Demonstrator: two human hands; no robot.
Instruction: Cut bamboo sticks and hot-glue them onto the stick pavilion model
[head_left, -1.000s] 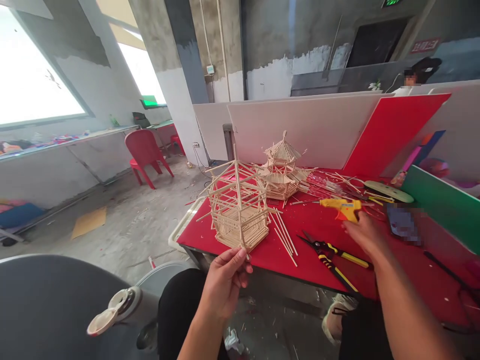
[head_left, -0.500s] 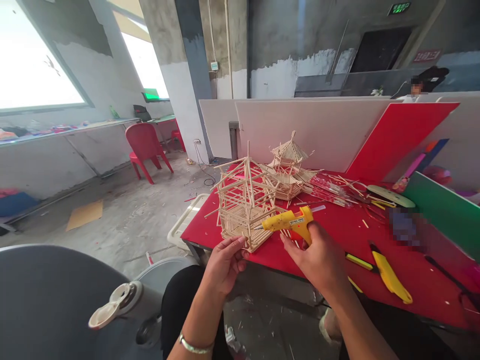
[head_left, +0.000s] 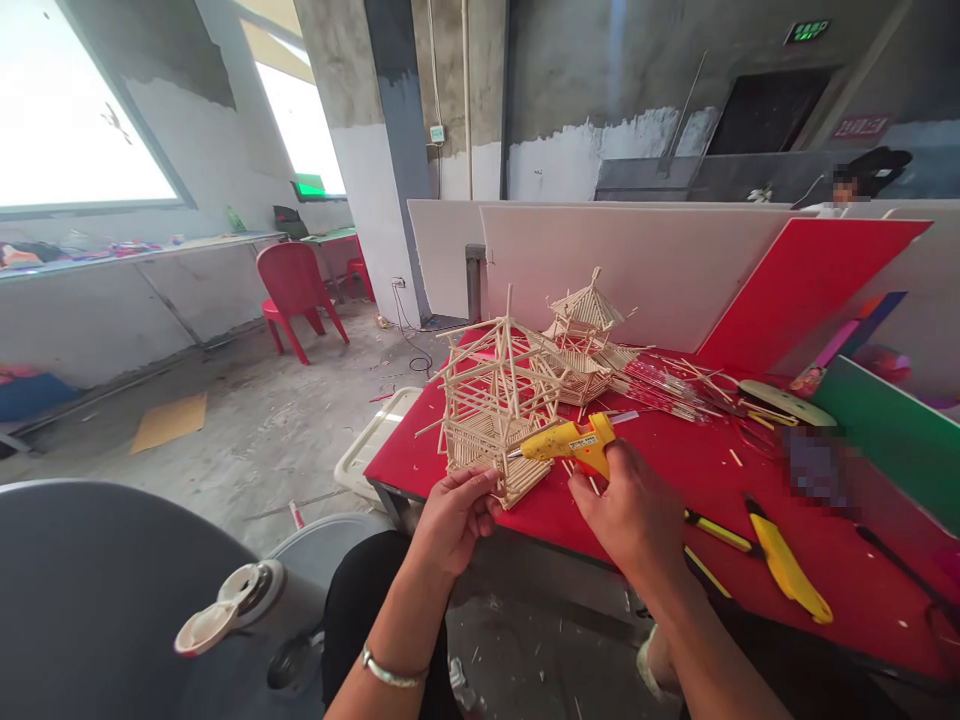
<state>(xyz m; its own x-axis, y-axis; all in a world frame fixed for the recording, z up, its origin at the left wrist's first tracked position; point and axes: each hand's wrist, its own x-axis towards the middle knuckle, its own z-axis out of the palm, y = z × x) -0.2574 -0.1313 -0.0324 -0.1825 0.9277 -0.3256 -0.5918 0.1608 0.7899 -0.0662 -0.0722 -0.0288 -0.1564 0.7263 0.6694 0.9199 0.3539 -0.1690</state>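
A pavilion model of thin wooden sticks [head_left: 504, 390], with an open roof frame and central upright stick, stands at the near edge of the red table. My left hand [head_left: 457, 515] is closed at the model's front corner, thumb and fingers pinched at its base. Whether a separate small stick is between them I cannot tell. In my right hand [head_left: 637, 505] is a yellow glue gun [head_left: 574, 443], gripped by its handle. Its nozzle points left, into the model's front corner just above my left fingertips. Whether the tip touches the sticks is unclear.
Behind stands another stick pavilion [head_left: 587, 310] with a filled roof. Bagged sticks [head_left: 664, 388] lie to its right. Yellow utility knives [head_left: 787, 565] rest on the table's right side. A green board [head_left: 892, 440] edges it. An open-lidded bottle [head_left: 259, 590] stands at lower left.
The whole view has shifted slightly. The glue gun has moved a little left relative to the model, its nozzle still at the front corner. My left hand keeps its pinch there.
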